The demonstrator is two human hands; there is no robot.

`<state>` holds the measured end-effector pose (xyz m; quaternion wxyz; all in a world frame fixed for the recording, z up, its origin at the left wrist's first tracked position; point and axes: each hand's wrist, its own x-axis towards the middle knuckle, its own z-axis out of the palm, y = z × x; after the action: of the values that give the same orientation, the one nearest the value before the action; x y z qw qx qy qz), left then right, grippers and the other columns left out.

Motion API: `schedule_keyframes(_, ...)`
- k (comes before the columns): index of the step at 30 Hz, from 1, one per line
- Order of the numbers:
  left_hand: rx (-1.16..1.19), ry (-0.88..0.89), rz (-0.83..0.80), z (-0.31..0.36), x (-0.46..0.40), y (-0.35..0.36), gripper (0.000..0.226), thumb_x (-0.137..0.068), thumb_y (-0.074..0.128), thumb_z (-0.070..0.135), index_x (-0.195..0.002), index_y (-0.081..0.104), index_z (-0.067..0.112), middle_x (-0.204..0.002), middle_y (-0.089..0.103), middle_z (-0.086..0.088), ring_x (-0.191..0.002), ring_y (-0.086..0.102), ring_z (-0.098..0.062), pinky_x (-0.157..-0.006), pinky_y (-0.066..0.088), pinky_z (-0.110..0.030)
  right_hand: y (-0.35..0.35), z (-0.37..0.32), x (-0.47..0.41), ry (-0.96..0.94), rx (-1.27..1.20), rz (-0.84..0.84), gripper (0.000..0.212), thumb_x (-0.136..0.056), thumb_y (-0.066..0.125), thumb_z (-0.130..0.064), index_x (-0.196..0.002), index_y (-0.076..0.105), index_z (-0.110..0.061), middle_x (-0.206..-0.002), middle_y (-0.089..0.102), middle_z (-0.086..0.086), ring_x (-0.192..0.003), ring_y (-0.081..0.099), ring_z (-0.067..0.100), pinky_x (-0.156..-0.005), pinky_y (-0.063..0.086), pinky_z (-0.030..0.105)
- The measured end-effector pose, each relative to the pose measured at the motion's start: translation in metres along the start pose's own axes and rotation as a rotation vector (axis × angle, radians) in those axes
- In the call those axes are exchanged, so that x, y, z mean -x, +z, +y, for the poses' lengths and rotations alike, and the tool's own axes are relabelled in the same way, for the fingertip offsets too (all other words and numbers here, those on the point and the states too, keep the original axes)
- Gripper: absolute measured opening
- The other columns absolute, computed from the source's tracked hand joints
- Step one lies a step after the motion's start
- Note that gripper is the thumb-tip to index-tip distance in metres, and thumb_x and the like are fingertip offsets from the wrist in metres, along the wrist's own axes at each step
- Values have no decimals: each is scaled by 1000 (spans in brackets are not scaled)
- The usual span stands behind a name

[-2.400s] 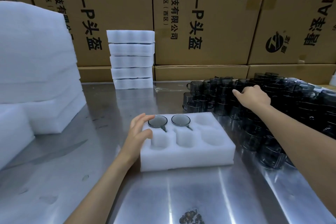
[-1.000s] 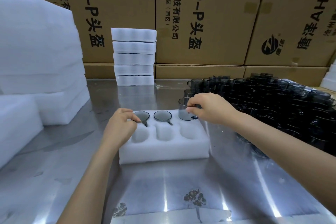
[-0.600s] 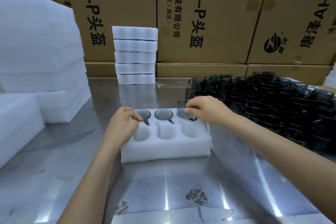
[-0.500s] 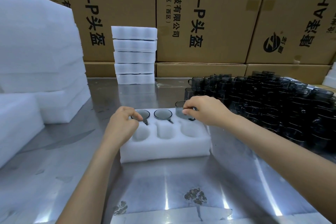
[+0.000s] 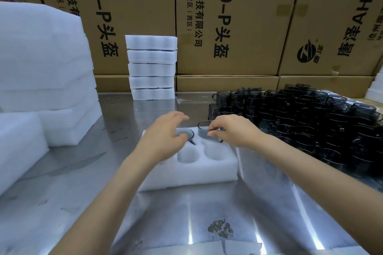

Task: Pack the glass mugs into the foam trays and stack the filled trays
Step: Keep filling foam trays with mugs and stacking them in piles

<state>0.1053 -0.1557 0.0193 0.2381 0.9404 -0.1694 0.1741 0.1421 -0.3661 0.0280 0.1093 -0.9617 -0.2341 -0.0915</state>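
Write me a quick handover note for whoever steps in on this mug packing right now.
Right hand pinches a glass mug at its rim, standing in the far right pocket of the foam tray, not yet fully seated.
Left hand hovers open over the tray's left side, hiding those pockets.
One seated mug shows in the far row; the two visible near pockets are empty.
Loose mugs are massed to the right; five trays are stacked at the back.
Left: fill this tray, then stack it.

white foam tray (image 5: 192, 174), smoky grey mugs (image 5: 300, 122), brown cartons (image 5: 232, 16)
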Motion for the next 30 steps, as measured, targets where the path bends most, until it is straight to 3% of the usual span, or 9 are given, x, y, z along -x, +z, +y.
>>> schedule_keyframes(3, -54, 96, -140, 17, -8, 5, 57, -91, 47, 20, -147, 32, 25, -155, 24, 11, -141, 20, -7, -107, 14, -18, 4, 1, 3, 44, -55, -22, 21, -95, 49, -42, -102, 67, -32, -102, 64, -11, -95, 59, 13, -81, 47, 35)
schedule_keyframes(7, -106, 134, -316, 22, -10, 15, 64, -95, 40, 21, -152, 12, 22, -160, 5, 7, -145, 6, -7, -118, 7, -30, 2, 9, 8, 33, -196, 161, 39, -100, 37, -26, -135, 48, -35, -140, 47, -19, -128, 41, 3, -105, 36, 32)
schedule_keyframes(11, -163, 134, -430, 16, -8, 25, 60, -98, 32, 26, -152, 6, 18, -160, -3, 3, -146, -1, -7, -117, 0, -30, 22, 17, 17, -25, -156, -120, 50, -102, 28, -27, -151, 14, -26, -157, 8, -16, -143, 4, -1, -116, 4, 22)
schedule_keyframes(15, -171, 124, -479, 14, -10, 28, 55, -100, 28, 28, -152, 12, 18, -160, 3, 3, -146, 2, -6, -118, 1, -30, 37, 22, 19, 12, -194, -228, 51, -102, 23, -33, -151, 6, -30, -156, -1, -21, -136, -2, -10, -112, -1, 18)
schedule_keyframes(20, -244, 111, -431, 18, -19, 27, 48, -99, 29, 33, -144, 35, 17, -158, 19, 4, -143, 18, -9, -113, 12, -34, 32, 24, 13, 11, -205, -175, 47, -102, 25, -37, -149, 22, -32, -154, 15, -22, -142, 8, -3, -117, 10, 27)
schedule_keyframes(23, -292, 97, -376, 24, -16, 35, 55, -99, 29, 45, -147, 31, 19, -157, 21, 4, -143, 19, -11, -115, 13, -37, 27, 30, 2, 16, -259, 36, 39, -101, 34, -33, -134, 53, -23, -140, 49, -11, -130, 36, 4, -101, 27, 18)
schedule_keyframes(25, -263, 83, -370, 24, -11, 41, 58, -98, 28, 49, -150, 24, 22, -159, 13, 4, -145, 11, -10, -117, 8, -36, 21, 45, -13, 63, -241, 180, 34, -99, 41, -29, -124, 61, -18, -129, 60, -4, -121, 50, 12, -97, 38, 24)
schedule_keyframes(27, -222, 74, -361, 22, -8, 44, 57, -99, 27, 49, -151, 20, 26, -160, 8, 5, -145, 5, -8, -118, 2, -35, 12, 68, -29, 170, -164, 274, 36, -97, 44, -27, -129, 56, -18, -135, 55, -1, -123, 50, 17, -100, 42, 35)
schedule_keyframes(30, -206, 68, -323, 22, -6, 45, 55, -99, 28, 47, -150, 22, 28, -159, 9, 7, -145, 6, -9, -117, 1, -33, -5, 106, -51, 367, -97, 340, 42, -97, 44, -25, -138, 44, -16, -145, 41, 3, -118, 52, 25, -91, 46, 38)
